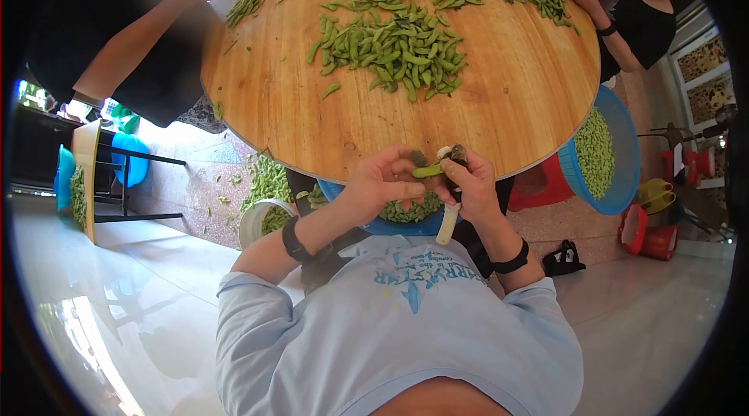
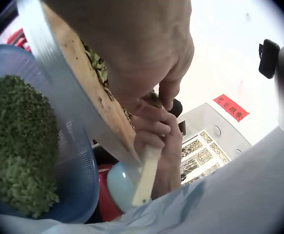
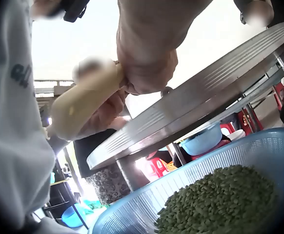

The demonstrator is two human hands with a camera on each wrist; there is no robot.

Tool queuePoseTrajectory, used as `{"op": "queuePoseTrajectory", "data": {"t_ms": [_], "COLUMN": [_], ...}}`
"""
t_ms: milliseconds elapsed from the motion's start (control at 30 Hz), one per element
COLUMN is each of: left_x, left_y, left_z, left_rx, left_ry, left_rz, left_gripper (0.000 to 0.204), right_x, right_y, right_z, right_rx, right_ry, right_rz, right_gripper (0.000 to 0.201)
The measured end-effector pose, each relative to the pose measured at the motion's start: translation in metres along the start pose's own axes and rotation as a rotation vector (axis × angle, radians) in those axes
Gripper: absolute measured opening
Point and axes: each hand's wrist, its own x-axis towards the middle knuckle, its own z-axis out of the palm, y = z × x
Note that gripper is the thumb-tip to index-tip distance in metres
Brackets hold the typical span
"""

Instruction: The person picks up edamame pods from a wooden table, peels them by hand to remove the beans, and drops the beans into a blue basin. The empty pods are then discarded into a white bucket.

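Observation:
Just over the near edge of the round wooden table (image 1: pixel 265 119), both hands meet at a green soybean pod (image 1: pixel 427 171). My left hand (image 1: pixel 378 182) pinches the pod from the left, with dark coverings on some fingertips. In my right hand (image 1: pixel 477 186) is a tool with a cream handle (image 1: pixel 448 225), its handle pointing down toward the shirt; its working end is hidden by the fingers. The right thumb lies at the pod's right end. Below the hands, a blue plastic basket (image 3: pixel 132 214) holds shelled green beans (image 3: pixel 220 200).
A heap of soybean pods (image 1: pixel 398 49) lies on the table, with more behind. People sit at left and right. To the right is a blue basin (image 1: pixel 624 158) of shelled beans; a white bucket (image 1: pixel 253 221) and scattered pods (image 1: pixel 269 180) are on the floor at left.

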Motion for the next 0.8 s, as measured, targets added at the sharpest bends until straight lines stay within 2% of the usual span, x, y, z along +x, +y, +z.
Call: {"op": "queuePoseTrajectory", "data": {"t_ms": [100, 167, 200, 267, 333, 400, 433, 500, 567, 667, 733, 800], "left_x": [0.003, 0.004, 0.005, 0.007, 0.007, 0.004, 0.002, -0.002, -0.005, -0.009, -0.011, -0.01], "left_y": [-0.008, -0.013, -0.014, -0.014, -0.008, 0.001, 0.008, 0.011, 0.008, 0.003, 0.003, 0.004], "left_z": [-0.005, -0.008, -0.009, -0.011, -0.007, -0.005, -0.008, -0.012, -0.014, -0.011, -0.003, 0.002], "left_rx": [-0.089, -0.006, -0.006, 0.108, 0.052, -0.003, 0.03, 0.059, 0.185, 0.197, 0.236, 0.268], "left_ry": [-0.024, 0.027, 0.026, -0.032, 0.033, 0.099, 0.094, 0.089, 0.093, 0.124, 0.126, 0.126], "left_rz": [-0.001, 0.149, 0.147, 0.278, 0.251, 0.219, 0.179, 0.137, 0.031, -0.031, 0.015, 0.063], "left_gripper": [0.036, 0.03, 0.03, 0.032, 0.028, 0.024, 0.021, 0.019, 0.018, 0.018, 0.017, 0.016], "right_x": [-0.001, -0.001, -0.002, -0.004, -0.008, -0.017, -0.019, -0.023, -0.026, -0.028, -0.029, -0.029], "right_y": [-0.003, 0.001, 0.002, 0.003, 0.002, 0.002, 0.002, 0.003, 0.003, -0.002, -0.002, 0.0], "right_z": [0.006, 0.004, 0.004, 0.005, 0.007, 0.009, 0.006, -0.001, 0.003, 0.008, 0.007, 0.003], "right_rx": [0.054, 0.054, 0.047, 0.0, -0.049, -0.469, -0.47, -0.905, -0.882, -0.815, -0.772, -0.521], "right_ry": [0.008, -0.036, -0.084, -0.115, -0.153, -0.106, -0.106, -0.288, -0.262, -0.232, -0.222, -0.235], "right_rz": [0.035, 0.045, 0.054, 0.054, 0.054, -0.027, -0.027, -0.121, -0.148, -0.209, -0.243, -0.048], "right_gripper": [0.012, 0.012, 0.012, 0.013, 0.014, 0.016, 0.016, 0.025, 0.028, 0.035, 0.039, 0.042]}}
